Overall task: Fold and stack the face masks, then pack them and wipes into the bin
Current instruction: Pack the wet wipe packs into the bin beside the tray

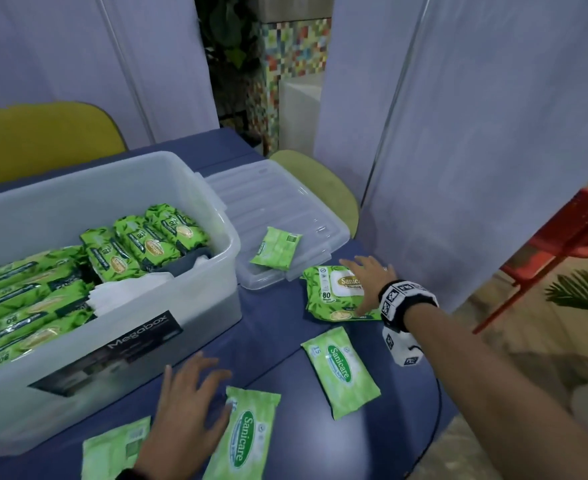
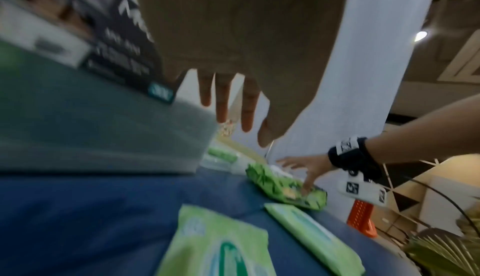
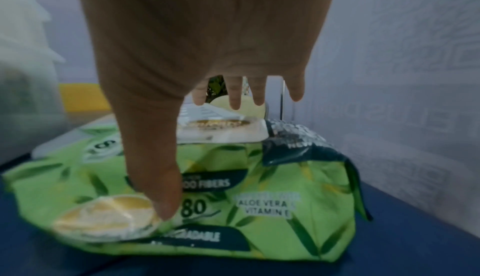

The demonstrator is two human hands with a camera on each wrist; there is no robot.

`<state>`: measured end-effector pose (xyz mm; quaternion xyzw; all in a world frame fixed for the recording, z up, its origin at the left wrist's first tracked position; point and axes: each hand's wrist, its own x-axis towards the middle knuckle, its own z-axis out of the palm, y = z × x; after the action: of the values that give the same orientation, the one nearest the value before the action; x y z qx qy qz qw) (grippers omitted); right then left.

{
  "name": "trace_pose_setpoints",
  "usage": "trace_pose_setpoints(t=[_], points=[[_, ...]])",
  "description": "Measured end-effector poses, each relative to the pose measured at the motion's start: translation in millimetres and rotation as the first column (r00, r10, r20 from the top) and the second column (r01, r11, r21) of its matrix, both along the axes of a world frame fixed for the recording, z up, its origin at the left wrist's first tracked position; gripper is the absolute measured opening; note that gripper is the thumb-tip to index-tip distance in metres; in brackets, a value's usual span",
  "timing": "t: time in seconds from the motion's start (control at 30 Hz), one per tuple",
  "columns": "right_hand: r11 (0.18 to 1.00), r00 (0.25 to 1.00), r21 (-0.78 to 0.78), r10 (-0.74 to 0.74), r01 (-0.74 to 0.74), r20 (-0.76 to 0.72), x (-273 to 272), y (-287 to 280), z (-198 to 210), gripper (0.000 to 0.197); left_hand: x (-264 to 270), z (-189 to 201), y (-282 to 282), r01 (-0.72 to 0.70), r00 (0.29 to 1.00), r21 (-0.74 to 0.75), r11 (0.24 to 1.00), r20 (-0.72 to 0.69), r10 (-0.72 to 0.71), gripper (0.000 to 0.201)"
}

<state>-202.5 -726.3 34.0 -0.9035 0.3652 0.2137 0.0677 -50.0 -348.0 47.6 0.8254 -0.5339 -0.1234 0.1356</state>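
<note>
Right hand (image 1: 368,278) is spread flat over the one big 80-count wipes pack (image 1: 334,296) on the blue table (image 1: 272,327), thumb touching it, nothing gripped yet. Left hand (image 1: 188,403) hovers open over a small pack (image 1: 242,434). Four small packs lie outside the bin (image 1: 195,306), one on the lid (image 1: 285,202). Inside: roughly seven big packs, hard to count, plus white folded masks (image 1: 126,292).
</note>
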Motion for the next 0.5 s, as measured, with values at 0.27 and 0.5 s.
trace_pose_setpoints(t=[0.27, 0.5], points=[[0.993, 0.994, 0.078, 0.093, -0.088, -0.061, 11.2, -17.3, -7.2, 0.136, -33.5, -64.5, -23.0, -0.092, 0.967, 0.364, 0.927, -0.189, 0.17, 0.118], [0.999, 0.984, 0.032, -0.014, 0.009, 0.177, -5.4, -3.5, -8.9, 0.117, -34.1, -76.3, -29.5, -0.214, 0.906, 0.322, 0.922, -0.288, 0.311, 0.123]])
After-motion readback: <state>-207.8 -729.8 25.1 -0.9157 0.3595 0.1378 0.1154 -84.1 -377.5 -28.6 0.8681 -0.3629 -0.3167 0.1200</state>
